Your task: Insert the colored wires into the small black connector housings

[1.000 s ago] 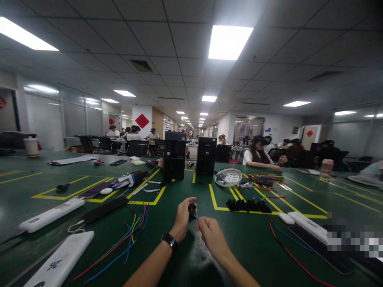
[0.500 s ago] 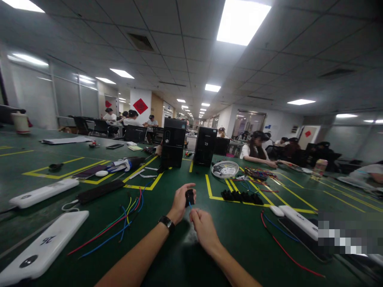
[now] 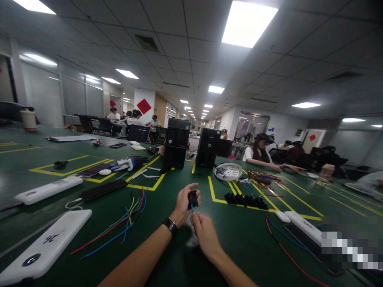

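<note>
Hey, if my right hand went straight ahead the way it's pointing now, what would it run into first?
Your right hand, pinching the blue wire, would probably meet the black part in your left hand first, though depth is hard to judge from this one view.

The left hand [image 3: 181, 205] is bare, and around its wrist sits a dark watch [image 3: 170, 226] with a narrow, close-fitting strap. The watch face is roughly rectangular, dark and glossy, catching a pale glint; any marking on it is too small to read. The left forearm [image 3: 140, 255] is bare down to the lower edge of the view. The right hand [image 3: 205, 231] is bare too, as are its wrist and the right forearm [image 3: 231, 265], both slender and smooth in outline.
</note>
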Demonstrator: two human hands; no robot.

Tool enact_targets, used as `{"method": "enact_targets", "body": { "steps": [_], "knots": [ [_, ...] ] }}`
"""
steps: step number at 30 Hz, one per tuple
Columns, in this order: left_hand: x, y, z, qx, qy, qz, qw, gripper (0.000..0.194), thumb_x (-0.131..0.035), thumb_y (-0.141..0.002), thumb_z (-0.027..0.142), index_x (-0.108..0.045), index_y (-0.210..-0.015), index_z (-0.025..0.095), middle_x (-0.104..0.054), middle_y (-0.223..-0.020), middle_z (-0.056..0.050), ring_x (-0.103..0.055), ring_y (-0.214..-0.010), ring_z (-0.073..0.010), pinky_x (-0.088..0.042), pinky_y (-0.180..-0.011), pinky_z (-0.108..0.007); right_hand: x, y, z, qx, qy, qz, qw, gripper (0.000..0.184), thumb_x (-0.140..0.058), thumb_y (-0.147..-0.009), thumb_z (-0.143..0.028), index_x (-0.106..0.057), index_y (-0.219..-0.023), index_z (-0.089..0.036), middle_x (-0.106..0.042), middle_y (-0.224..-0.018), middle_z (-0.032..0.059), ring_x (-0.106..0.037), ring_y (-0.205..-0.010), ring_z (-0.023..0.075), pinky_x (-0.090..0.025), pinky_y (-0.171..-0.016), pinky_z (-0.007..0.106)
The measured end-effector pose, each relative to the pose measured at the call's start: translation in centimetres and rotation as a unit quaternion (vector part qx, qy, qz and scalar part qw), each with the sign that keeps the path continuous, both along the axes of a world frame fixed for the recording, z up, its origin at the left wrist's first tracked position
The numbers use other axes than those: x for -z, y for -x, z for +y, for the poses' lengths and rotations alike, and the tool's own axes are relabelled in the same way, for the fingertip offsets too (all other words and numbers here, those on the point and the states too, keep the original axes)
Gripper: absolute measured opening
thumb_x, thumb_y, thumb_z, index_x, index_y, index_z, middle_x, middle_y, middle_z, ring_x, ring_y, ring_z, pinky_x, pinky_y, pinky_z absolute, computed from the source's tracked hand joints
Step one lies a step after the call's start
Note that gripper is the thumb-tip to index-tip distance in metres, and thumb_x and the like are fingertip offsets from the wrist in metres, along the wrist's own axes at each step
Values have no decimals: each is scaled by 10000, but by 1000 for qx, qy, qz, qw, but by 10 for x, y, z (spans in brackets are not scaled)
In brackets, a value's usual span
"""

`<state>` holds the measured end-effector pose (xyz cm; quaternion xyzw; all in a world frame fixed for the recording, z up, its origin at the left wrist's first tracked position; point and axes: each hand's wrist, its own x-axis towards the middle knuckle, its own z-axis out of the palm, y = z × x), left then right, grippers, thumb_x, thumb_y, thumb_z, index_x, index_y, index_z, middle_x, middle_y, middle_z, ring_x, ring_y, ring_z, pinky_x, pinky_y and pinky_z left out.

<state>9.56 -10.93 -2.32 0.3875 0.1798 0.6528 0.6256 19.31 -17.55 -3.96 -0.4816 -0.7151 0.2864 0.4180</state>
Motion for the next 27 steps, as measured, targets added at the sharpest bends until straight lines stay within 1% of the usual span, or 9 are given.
{"method": "enact_targets", "body": {
  "steps": [5,7,11,13,15,18,21,24,27],
  "knots": [
    [7,4,5,-28,-12,44,999,350,-497,-762,322,-540,-1048,124,-558,-677,-8,-515,-519,-105,-429,-495,-242,-6,-3,2,19,18,71,997,374,-341,-901,-428,-474,-654,-181,-361,-499,-51,-338,-472,97,-240,-471,218],
    [8,3,5,-24,-9,34,999,346,-494,-761,311,-534,-1055,134,-559,-676,-3,-514,-513,-104,-429,-492,-241,-6,-5,2,16,23,66,997,372,-349,-894,-432,-479,-654,-179,-358,-493,-53,-336,-469,97,-238,-469,217],
    [9,2,5,32,23,-15,999,387,-498,-759,284,-487,-1117,135,-546,-636,1,-520,-497,-122,-425,-473,-255,0,0,2,3,15,9,1000,372,-364,-883,-395,-467,-598,-180,-400,-502,-37,-373,-504,106,-251,-493,225],
    [12,5,6,48,35,-20,998,409,-491,-767,278,-460,-1150,139,-550,-635,-2,-527,-500,-130,-432,-476,-266,0,3,2,7,7,5,1000,380,-354,-886,-384,-459,-582,-180,-412,-509,-33,-380,-510,107,-256,-502,227],
    [14,7,8,33,26,2,999,402,-485,-774,274,-456,-1155,146,-557,-646,-2,-536,-509,-129,-438,-485,-263,-2,3,2,14,4,25,1000,379,-352,-887,-397,-471,-601,-179,-409,-508,-37,-377,-501,105,-259,-501,226],
    [15,6,11,-9,-6,35,999,357,-471,-785,268,-477,-1123,151,-576,-677,-9,-550,-527,-125,-444,-500,-254,-5,-1,4,27,4,66,997,373,-343,-892,-424,-489,-653,-178,-396,-505,-45,-361,-480,102,-252,-483,221],
    [12,0,11,-33,5,-6,999,357,-463,-774,249,-463,-1120,158,-583,-686,-10,-548,-519,-121,-447,-503,-253,-1,2,5,34,0,67,997,370,-334,-897,-414,-474,-648,-180,-401,-516,-41,-366,-492,103,-250,-481,222],
    [10,0,10,-25,47,-55,997,402,-465,-767,249,-420,-1159,173,-577,-663,-1,-552,-512,-124,-448,-505,-254,1,11,3,23,-15,35,999,369,-343,-899,-386,-457,-616,-178,-432,-546,-28,-390,-530,106,-257,-504,224],
    [13,7,8,-5,40,-39,998,406,-457,-779,254,-405,-1177,188,-578,-656,1,-559,-519,-131,-450,-505,-256,-3,15,0,14,-18,34,999,359,-352,-902,-369,-475,-627,-174,-438,-553,-29,-392,-528,104,-259,-509,224]
  ]
}}
